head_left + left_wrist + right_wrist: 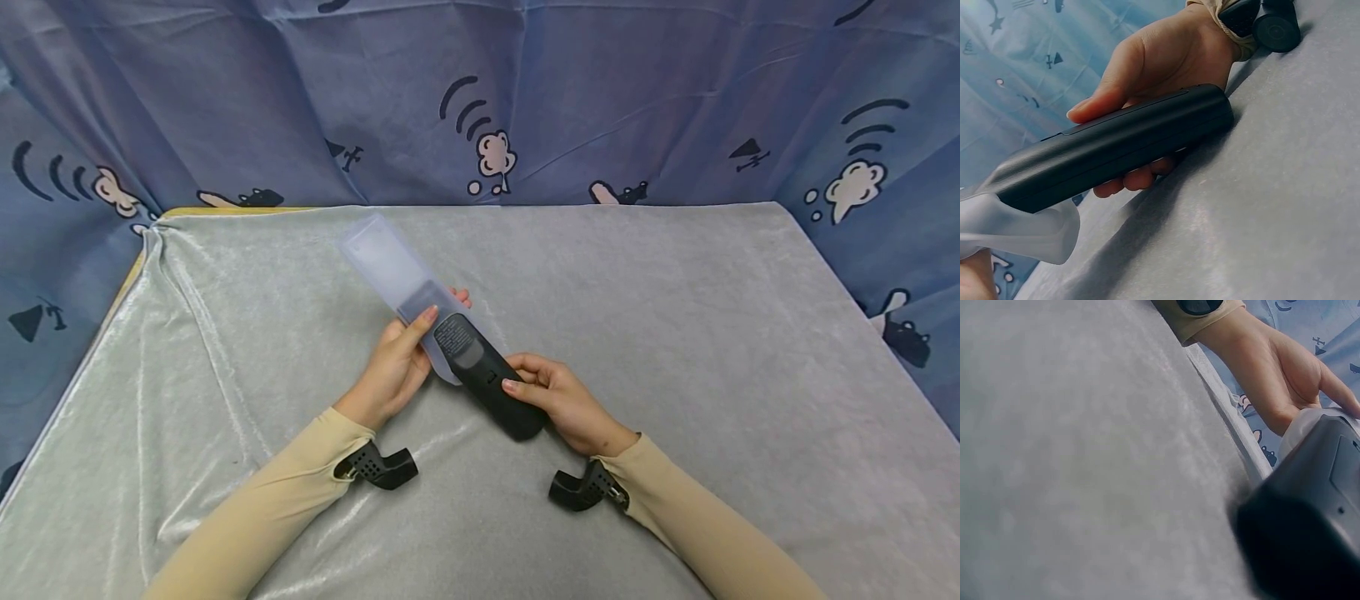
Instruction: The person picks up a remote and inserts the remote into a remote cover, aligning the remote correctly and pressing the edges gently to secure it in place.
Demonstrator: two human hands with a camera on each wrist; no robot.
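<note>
A black remote control (pixel 491 387) lies back side up, tilted across the middle of the head view. Its far end sits inside a translucent sleeve (pixel 381 258), while the near part is outside. My left hand (pixel 390 371) grips the sleeve, thumb on top and fingertips showing at the far edge. Around the remote's near half, my right hand (pixel 566 404) holds with its thumb on the back face. The left wrist view shows the right fingers curled beneath the remote (pixel 1116 147), with the sleeve's flared mouth (pixel 1041 234) around its other end.
A pale grey velvet cloth (pixel 675 333) covers the table, with folds (pixel 210 333) on its left side. Behind and at both sides hangs a blue patterned curtain (pixel 600 100). Black wrist cameras (pixel 386 467) stick out from both sleeves of the person.
</note>
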